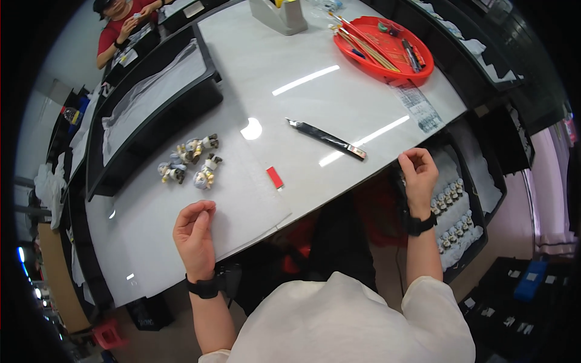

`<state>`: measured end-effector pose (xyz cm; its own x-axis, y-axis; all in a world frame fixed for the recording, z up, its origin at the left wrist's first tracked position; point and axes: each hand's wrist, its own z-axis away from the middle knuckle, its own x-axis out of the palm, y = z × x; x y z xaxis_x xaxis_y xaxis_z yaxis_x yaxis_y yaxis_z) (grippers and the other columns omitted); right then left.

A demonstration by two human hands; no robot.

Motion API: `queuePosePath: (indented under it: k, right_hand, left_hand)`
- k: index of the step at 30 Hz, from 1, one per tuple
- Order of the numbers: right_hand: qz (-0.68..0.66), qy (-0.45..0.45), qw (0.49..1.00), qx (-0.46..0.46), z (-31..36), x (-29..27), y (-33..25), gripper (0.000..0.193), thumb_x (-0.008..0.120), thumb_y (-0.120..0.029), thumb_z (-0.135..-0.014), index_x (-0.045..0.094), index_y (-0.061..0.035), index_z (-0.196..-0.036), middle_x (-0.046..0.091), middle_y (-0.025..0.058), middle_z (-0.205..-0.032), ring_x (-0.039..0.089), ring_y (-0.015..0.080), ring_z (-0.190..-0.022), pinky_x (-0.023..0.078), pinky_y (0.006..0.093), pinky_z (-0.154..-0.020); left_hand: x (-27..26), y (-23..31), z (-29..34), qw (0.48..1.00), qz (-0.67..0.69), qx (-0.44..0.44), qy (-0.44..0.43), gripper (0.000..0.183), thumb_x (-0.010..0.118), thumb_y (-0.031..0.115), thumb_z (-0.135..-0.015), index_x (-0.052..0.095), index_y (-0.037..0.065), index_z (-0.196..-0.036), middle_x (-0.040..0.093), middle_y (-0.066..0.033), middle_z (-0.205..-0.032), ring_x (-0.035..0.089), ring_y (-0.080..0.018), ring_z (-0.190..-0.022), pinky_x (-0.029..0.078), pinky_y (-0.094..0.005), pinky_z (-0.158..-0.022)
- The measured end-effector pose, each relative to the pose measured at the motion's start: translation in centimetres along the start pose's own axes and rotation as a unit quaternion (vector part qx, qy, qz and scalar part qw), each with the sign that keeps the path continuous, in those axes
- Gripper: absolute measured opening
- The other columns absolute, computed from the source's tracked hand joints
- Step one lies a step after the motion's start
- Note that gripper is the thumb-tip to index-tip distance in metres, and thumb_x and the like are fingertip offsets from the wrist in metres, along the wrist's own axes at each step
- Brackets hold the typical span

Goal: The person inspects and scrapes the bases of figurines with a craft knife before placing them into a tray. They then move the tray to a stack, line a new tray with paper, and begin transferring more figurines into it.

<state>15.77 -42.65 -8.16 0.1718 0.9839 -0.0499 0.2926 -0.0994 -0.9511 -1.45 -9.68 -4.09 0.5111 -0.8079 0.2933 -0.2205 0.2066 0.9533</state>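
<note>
Over the front left of the white table, my left hand [195, 235] has its fingers loosely curled in against the thumb, with nothing visible in them. Just beyond it lie several small chibi-style figurines [207, 172] with pale blue hair and dark lower parts, bunched together. My right hand [420, 176] hovers past the table's right front edge, its thumb and bent fingers drawn together and no object showing. Between the hands, a small red rectangular piece [275, 178] and a black-handled craft knife [327, 140] rest on the table, touched by neither hand.
A red tray [339, 54] with brushes and pens sits far right. A black bin [158, 112] lined with white cloth stands left. Below my right hand, a black crate [478, 242] holds rows of figurines. A co-worker in a red shirt [115, 30] works far left.
</note>
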Motion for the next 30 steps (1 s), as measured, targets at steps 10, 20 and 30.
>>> queuePosePath:
  k: [10,20,30]
  right_hand:
    - [-0.155,-0.446,0.881,-0.031,8.8,13.8,-11.2,0.006,0.064,-0.004,-0.071,0.059,-0.0017,-0.074,0.052,-0.0026,-0.058,0.044,0.0022,-0.049,0.033,0.0163,-0.044]
    - [-0.167,-0.427,0.881,-0.117,11.2,18.8,-8.8,0.012,0.059,-0.013,-0.071,0.054,-0.0018,-0.072,0.053,0.0105,-0.061,0.053,0.0225,-0.053,0.042,0.0314,-0.05]
    - [-0.209,-0.378,0.891,-0.142,11.6,18.7,-6.7,0.011,0.057,-0.01,-0.071,0.05,-0.0016,-0.071,0.053,0.0116,-0.064,0.054,0.0283,-0.061,0.043,0.0357,-0.057]
  left_hand:
    - [1.8,3.5,1.1,0.988,-0.115,-0.009,-0.099,0.017,0.051,-0.005,-0.079,0.058,-0.002,-0.094,0.059,-0.0096,-0.095,0.055,-0.0145,-0.091,0.042,-0.0251,-0.082]
    - [-5.2,8.4,-8.2,0.878,-0.46,0.015,-0.133,0.03,0.051,0.0,-0.081,0.052,0.0,-0.11,0.056,-0.005,-0.105,0.052,-0.0116,-0.094,0.041,-0.0237,-0.083]
    - [-6.9,5.0,-11.9,0.878,-0.465,-0.082,-0.079,0.035,0.052,0.007,-0.083,0.046,0.0,-0.118,0.054,-0.0011,-0.1,0.049,-0.0074,-0.086,0.039,-0.0203,-0.072]
